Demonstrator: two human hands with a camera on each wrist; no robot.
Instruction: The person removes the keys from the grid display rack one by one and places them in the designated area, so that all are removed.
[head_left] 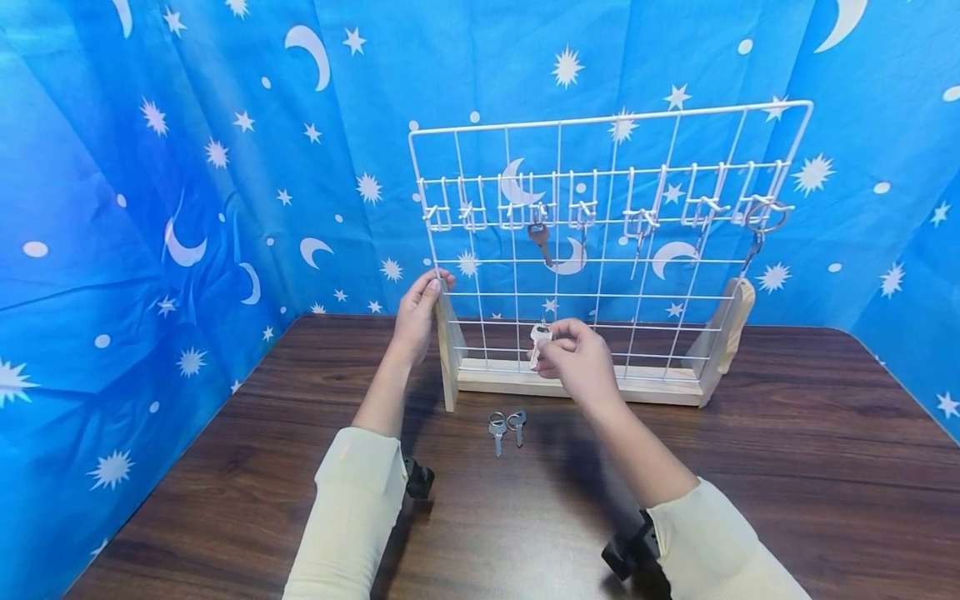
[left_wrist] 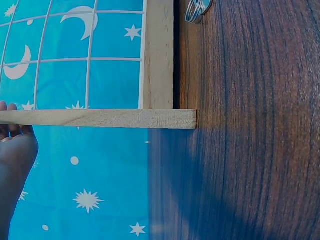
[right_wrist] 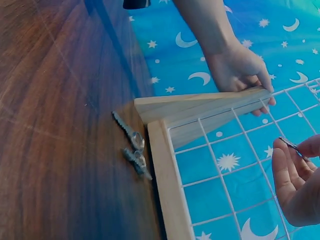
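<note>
Faces a blue curtain (head_left: 247, 75) patterned with white moons and stars, at the far side. Works over a dark wooden table (head_left: 247, 467), toward a white wire rack (head_left: 517, 381) on a wooden base. Grips the rack's left wooden side with the left hand (head_left: 422, 312), thumb and fingers closed round its edge. Pinches a key (head_left: 537, 338) between thumb and fingertips of the right hand (head_left: 581, 358), before the grid's lower middle. Sees hanging keys (head_left: 539, 237) on hooks (head_left: 582, 210), middle to right, and two ringed keys (head_left: 497, 427) lying near, left of middle.
</note>
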